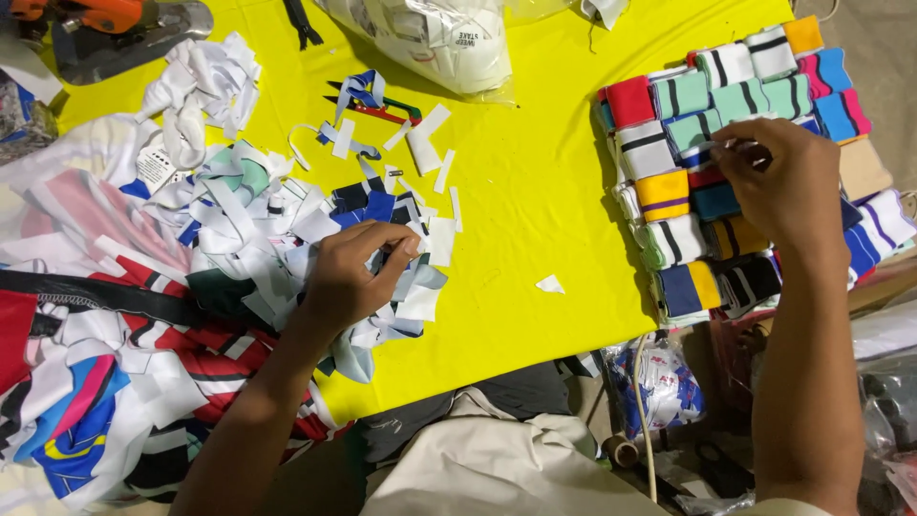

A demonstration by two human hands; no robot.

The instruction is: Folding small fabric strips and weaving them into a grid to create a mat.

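I see my left hand (358, 272) pinching a small safety pin (390, 250) at its fingertips, above the heap of white fabric scraps (258, 229). My right hand (778, 182) closes on a striped knit cuff (707, 151) atop the stacked coloured cuffs (688, 239) under its fingers.

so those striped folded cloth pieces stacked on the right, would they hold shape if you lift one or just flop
The folded cloth pieces would probably flop, being soft knit fabric. They look light, so the right hand touching them could lift one with its fingertips. Pushing one would likely shift its packed neighbours on the yellow table.
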